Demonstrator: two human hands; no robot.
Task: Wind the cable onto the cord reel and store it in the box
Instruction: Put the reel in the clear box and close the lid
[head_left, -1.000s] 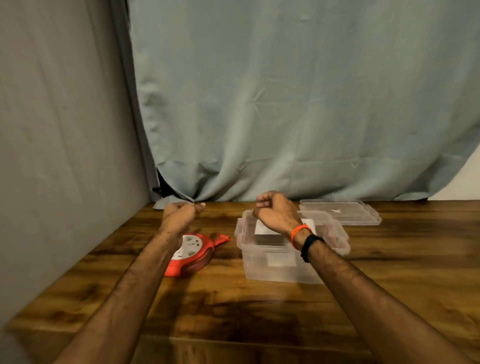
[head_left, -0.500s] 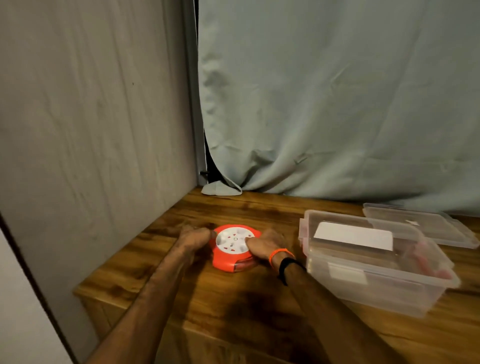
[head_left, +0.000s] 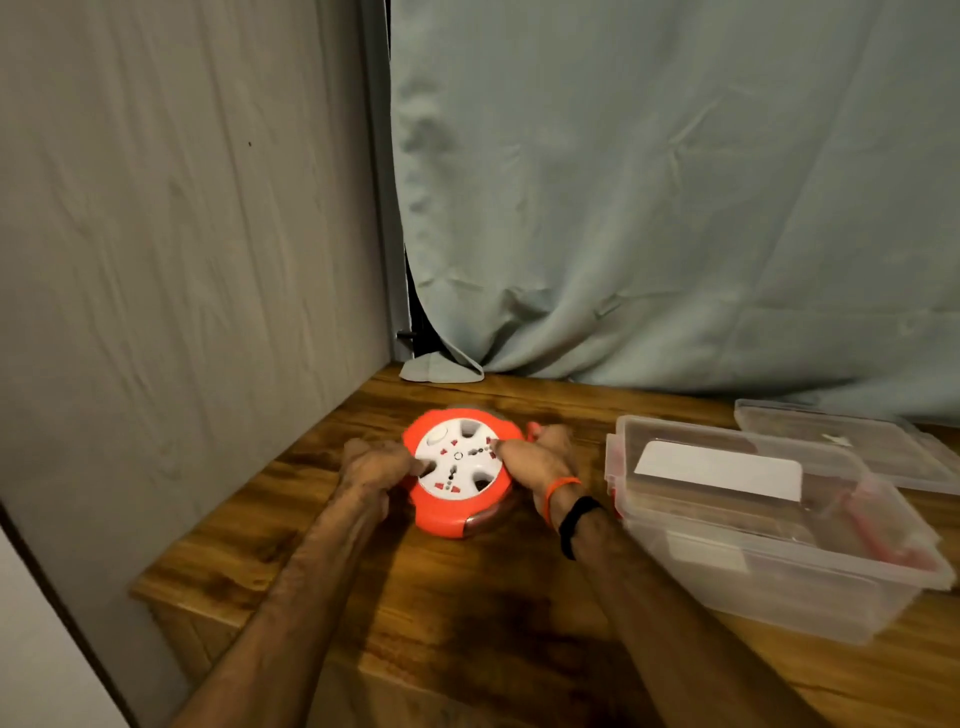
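The round orange cord reel (head_left: 457, 478), with a white socket face, is tilted up off the wooden table (head_left: 467, 613). My left hand (head_left: 371, 467) grips its left rim and my right hand (head_left: 535, 460) grips its right rim, fingers on the white face. A bit of orange handle or plug shows behind my right hand. No loose cable is visible. The clear plastic box (head_left: 769, 525) stands open to the right, with a white card and red items inside.
The box's clear lid (head_left: 841, 441) lies behind the box at the far right. A grey wall runs along the left, a pale blue curtain hangs at the back. The table's left and front edges are close to the reel.
Both hands came down from mid-air onto the reel and gripped its sides. The reel now looks tilted up. The view has swung left and closer.
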